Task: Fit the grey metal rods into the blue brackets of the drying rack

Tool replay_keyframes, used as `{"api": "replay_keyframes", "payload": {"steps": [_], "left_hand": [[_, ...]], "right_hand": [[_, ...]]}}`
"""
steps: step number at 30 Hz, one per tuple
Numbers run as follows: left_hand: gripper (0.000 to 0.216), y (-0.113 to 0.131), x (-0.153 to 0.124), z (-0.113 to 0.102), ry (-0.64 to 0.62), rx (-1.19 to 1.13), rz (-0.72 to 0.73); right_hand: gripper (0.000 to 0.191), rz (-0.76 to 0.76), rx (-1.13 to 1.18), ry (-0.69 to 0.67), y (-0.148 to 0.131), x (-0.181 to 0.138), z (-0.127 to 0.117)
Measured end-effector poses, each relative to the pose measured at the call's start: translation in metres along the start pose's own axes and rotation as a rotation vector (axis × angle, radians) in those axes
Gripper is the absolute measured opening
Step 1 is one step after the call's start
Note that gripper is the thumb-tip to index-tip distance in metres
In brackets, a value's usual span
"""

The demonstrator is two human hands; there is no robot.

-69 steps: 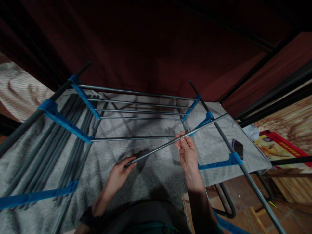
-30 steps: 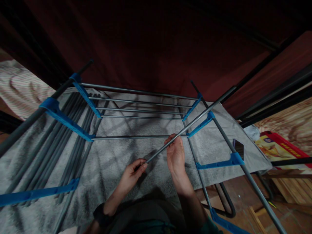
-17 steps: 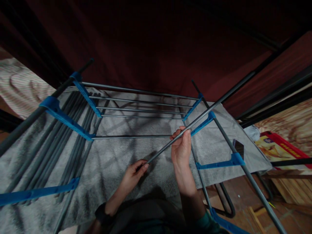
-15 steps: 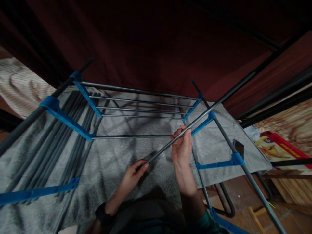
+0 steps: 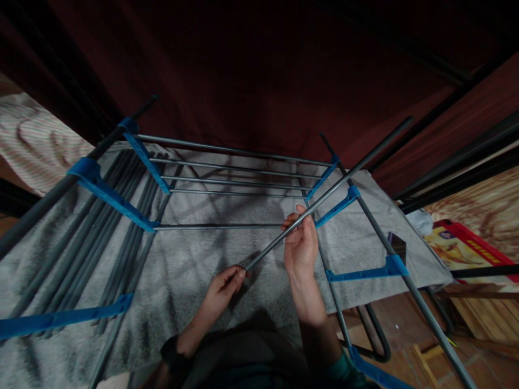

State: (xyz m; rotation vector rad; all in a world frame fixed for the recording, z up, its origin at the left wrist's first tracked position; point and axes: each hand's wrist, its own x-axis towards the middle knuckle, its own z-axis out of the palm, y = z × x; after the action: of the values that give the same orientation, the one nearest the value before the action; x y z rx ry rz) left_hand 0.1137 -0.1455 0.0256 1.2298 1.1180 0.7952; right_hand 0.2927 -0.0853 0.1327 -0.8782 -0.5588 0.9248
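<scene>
A loose grey metal tube [image 5: 336, 185] slants up to the right across the view. My left hand [image 5: 225, 283] pinches its lower end. Farther up, my right hand [image 5: 302, 246] is closed loosely around the tube, thumb along it. Behind my hands lies a frame of grey tubes with blue plastic brackets [image 5: 367, 274], like a rack. Several crossbars [image 5: 227, 227] run between its left and right sides at the far part. The held tube passes in front of the frame's right side.
Several spare grey tubes [image 5: 87, 243] lie side by side on the left. Everything rests on a grey fleece cover [image 5: 194, 248]. A phone [image 5: 397, 246] lies at the right, near a red and yellow box [image 5: 466, 243]. A dark red curtain [image 5: 227, 81] hangs behind.
The tube's upper end has swung slightly and now shows in full, lower and shorter in view. My right hand's fingers have loosened a little; my left hand stays nearly in place.
</scene>
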Motion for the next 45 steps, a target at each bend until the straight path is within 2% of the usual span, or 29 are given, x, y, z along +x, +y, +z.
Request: {"api": "replay_keyframes", "payload": {"steps": [9,13,21,29,36,45], "left_hand": [[0.042,0.005,-0.001,0.000,0.036,-0.109,-0.020],[0.039,0.001,0.000,0.000,0.060,-0.139,-0.036],[0.035,-0.008,0.005,0.001,0.084,-0.079,0.040],[0.038,-0.006,0.002,0.002,0.085,-0.077,0.024],[0.043,-0.007,0.000,0.005,0.088,-0.149,-0.006],[0.042,0.002,-0.002,0.007,0.056,-0.192,-0.015]], "right_hand": [[0.033,0.072,-0.146,-0.074,0.010,-0.012,-0.010],[0.032,0.041,-0.212,-0.081,0.013,-0.013,-0.017],[0.030,-0.044,-0.303,-0.094,0.014,-0.011,-0.017],[0.034,-0.027,-0.331,-0.111,0.016,-0.015,-0.017],[0.030,-0.013,-0.411,-0.193,0.018,-0.027,-0.018],[0.028,0.078,-0.470,-0.309,0.021,-0.048,-0.021]]}}
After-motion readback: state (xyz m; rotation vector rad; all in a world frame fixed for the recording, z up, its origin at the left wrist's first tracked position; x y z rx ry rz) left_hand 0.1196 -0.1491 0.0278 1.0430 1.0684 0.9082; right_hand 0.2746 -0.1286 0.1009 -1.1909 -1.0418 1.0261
